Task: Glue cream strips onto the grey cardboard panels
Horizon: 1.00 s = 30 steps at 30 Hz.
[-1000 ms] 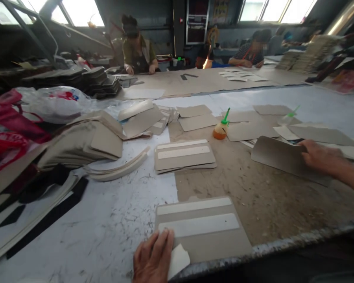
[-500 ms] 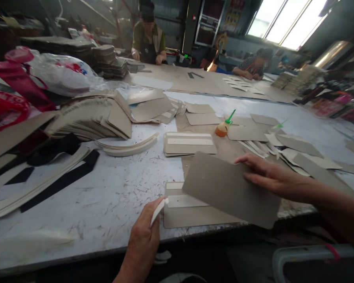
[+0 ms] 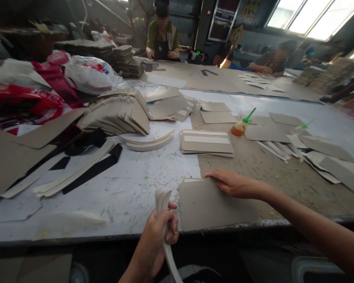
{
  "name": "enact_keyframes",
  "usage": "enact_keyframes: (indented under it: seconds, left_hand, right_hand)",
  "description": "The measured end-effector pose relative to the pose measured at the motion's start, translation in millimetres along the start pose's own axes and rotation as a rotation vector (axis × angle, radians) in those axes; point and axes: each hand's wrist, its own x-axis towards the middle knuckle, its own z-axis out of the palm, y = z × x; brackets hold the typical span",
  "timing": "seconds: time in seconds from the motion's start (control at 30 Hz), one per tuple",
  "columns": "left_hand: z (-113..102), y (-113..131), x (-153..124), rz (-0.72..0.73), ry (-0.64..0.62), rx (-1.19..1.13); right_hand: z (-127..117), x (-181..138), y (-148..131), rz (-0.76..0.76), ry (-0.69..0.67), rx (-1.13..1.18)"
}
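My left hand (image 3: 162,228) is closed round a bundle of thin white strips (image 3: 163,200); the ends stick up above the fist and a tail hangs down past the table edge. At the front of the table lies a grey-brown cardboard panel (image 3: 212,208) with rounded corners. My right hand (image 3: 233,184) grips its far edge, fingers along the edge and thumb on the face. Beneath it, the edge of another panel with a white strip (image 3: 191,179) peeks out. Just behind sits a small stack of panels (image 3: 206,147) with white strips across the top one.
A squeeze bottle of amber liquid (image 3: 238,127) with a green nozzle stands behind right. Fanned panels (image 3: 115,114), curved white strips (image 3: 153,142) and black strips (image 3: 91,169) lie left. Loose panels (image 3: 327,147) lie right. Two people work at the far table (image 3: 194,74).
My right hand has lowered the tilted panel flat onto the strip-bearing panel, covering most of it. My left hand has turned, showing the strip bundle upright. The view has swung left.
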Motion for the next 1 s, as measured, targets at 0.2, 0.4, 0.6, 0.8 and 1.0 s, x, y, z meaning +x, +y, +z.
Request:
enact_keyframes:
  seconds: [0.2, 0.4, 0.6, 0.8, 1.0]
  left_hand:
    - [1.7, 3.4, 7.1, -0.085, -0.066, -0.113]
    - [4.7, 2.9, 7.2, -0.100, -0.047, -0.114]
    - [18.3, 3.6, 2.0, -0.071, 0.027, -0.077]
    - [25.9, -3.2, 0.4, -0.032, 0.000, -0.137]
    - [27.3, -7.4, -7.7, -0.033, 0.086, -0.208]
  right_hand:
    - [8.2, -1.4, -6.8, 0.089, 0.122, -0.226]
    - [7.2, -5.4, -23.1, 0.237, 0.041, -0.187]
    - [6.9, -11.4, -82.2, 0.039, 0.129, 0.324]
    - [29.7, -5.1, -116.2, 0.074, 0.179, 0.386]
    - [47.8, -2.4, -120.5, 0.152, 0.149, 0.402]
